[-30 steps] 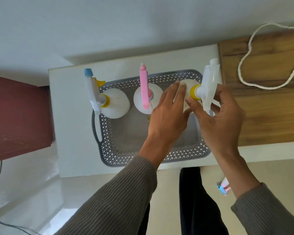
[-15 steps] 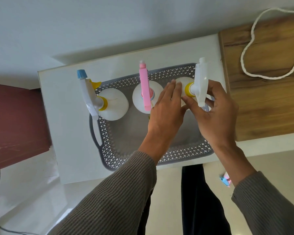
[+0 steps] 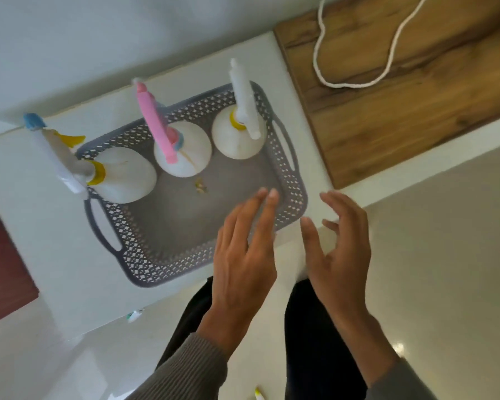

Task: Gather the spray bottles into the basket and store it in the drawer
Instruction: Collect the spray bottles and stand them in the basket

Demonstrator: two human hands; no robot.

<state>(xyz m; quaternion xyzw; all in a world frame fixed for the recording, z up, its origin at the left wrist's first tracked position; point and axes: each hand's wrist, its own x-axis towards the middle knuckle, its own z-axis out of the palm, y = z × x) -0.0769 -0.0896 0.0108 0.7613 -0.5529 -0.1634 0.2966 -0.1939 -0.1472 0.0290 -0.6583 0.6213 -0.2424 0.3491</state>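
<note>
A grey perforated basket (image 3: 289, 197) with side handles sits on a white cabinet top (image 3: 55, 241). Three white spray bottles stand upright along its far side: one with a blue-tipped white and yellow trigger head (image 3: 122, 174) at the left, one with a pink head (image 3: 182, 154) in the middle, one with a white head and yellow collar (image 3: 237, 134) at the right. My left hand (image 3: 243, 255) hovers open over the basket's near right corner. Just right of that corner, my right hand (image 3: 341, 249) is open, fingers spread, holding nothing.
A wooden surface (image 3: 401, 90) with a looped white cord (image 3: 355, 82) lies to the right of the cabinet. A dark red panel (image 3: 3, 269) is at the left edge. A small yellowish scrap (image 3: 200, 186) lies on the basket floor. Pale floor and my dark trousers are below.
Both hands have let go of the white-headed bottle and drawn back toward me, off the bottles to the basket's near right corner. The bottle stays standing in the basket.
</note>
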